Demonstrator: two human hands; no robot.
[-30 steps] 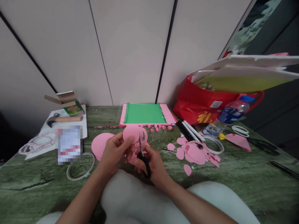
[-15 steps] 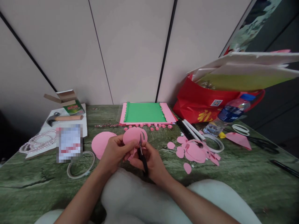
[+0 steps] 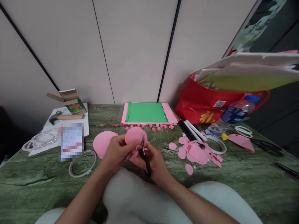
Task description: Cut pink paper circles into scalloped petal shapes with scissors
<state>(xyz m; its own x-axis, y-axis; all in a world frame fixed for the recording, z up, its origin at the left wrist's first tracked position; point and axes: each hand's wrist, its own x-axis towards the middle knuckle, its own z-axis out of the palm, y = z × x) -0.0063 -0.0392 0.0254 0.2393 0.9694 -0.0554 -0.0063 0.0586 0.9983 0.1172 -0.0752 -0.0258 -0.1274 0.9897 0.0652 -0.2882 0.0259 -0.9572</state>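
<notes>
- Head view: left hand (image 3: 117, 151) pinches the paper (image 3: 133, 135) by its lower edge, thumb on the front, grip nearly closed.
- Paper is between both hands; it looks light, thin and easy to crease, so its rim seems best to hold.
- Scissors (image 3: 143, 146) reach paper's right side.
- Right hand (image 3: 155, 161) is curled around their black handles (image 3: 147, 166).

Left hand (image 3: 117, 151): pinching a round pink paper disc (image 3: 133, 135). Right hand (image 3: 153, 160): gripping black-handled metal scissors (image 3: 146, 161), blades at the disc's right edge. Green wood-grain table (image 3: 39, 196), left: flat pink paper circles (image 3: 102, 143); wooden-handled claw hammer (image 3: 73, 117). Centre back: flat green sheet (image 3: 146, 112). Right: loose pink paper cut-outs (image 3: 197, 154); red bag (image 3: 193, 99); blue-capped clear plastic bottle (image 3: 237, 113).
</notes>
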